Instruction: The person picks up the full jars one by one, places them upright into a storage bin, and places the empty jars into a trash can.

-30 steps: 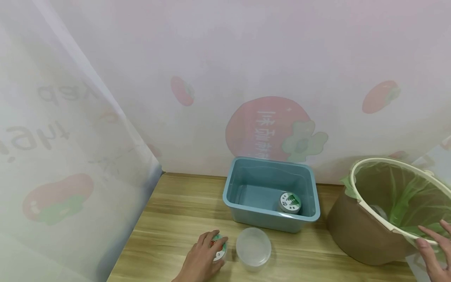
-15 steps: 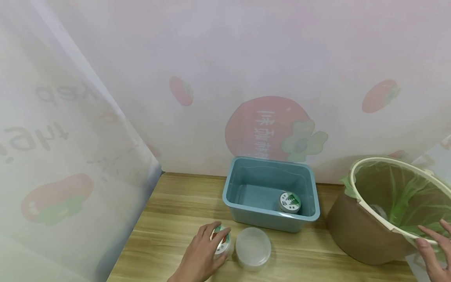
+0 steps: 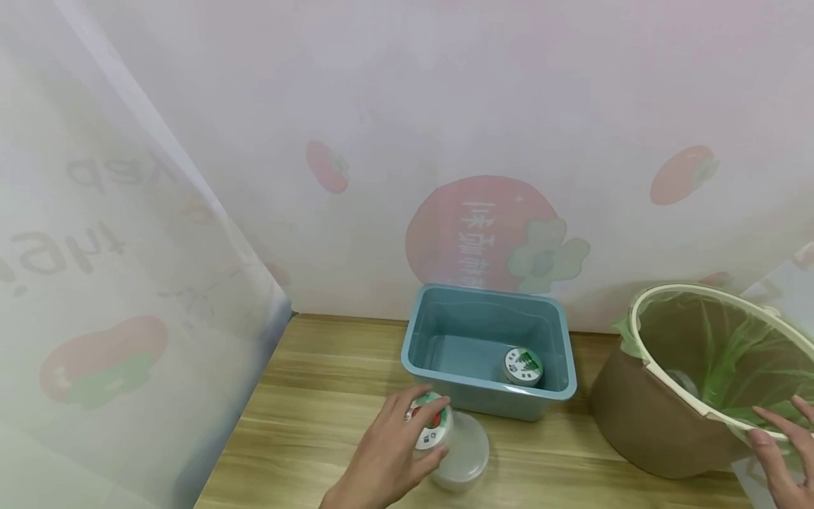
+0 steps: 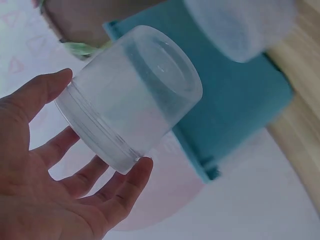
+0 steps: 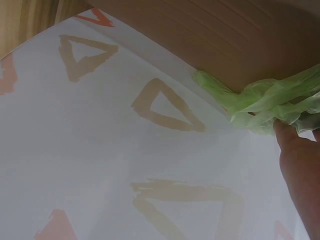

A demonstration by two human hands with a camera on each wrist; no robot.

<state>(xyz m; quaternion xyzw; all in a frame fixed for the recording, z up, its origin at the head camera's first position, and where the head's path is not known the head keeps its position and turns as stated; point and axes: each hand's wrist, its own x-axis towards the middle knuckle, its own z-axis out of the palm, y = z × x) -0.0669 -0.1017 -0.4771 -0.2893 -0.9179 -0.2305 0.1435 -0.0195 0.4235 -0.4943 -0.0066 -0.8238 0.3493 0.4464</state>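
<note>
My left hand (image 3: 397, 438) holds a clear plastic jar (image 4: 132, 95) by its lidded end, thumb on one side and fingers on the other. Its round lid (image 3: 432, 424) carries a white and green label with a red tomato picture. In the left wrist view the jar looks see-through, with nothing visible inside. Just behind it on the table is a second translucent round container (image 3: 467, 452), partly covered by the held jar. At the far right, my right hand (image 3: 788, 449) has its fingers extended at the bin's rim, the thumb touching the green bag liner (image 5: 275, 102).
A blue rectangular basin (image 3: 490, 403) stands at the back of the wooden table (image 3: 305, 375), with a round green-labelled jar (image 3: 523, 366) inside. To its right is a brown bin (image 3: 655, 431) lined with a green bag. Printed white cloth (image 3: 356, 233) hangs behind.
My left hand has lifted the tomato-labelled jar and carried it right and a little away from me, so it now overlaps the translucent container. My right hand has stayed at the bin.
</note>
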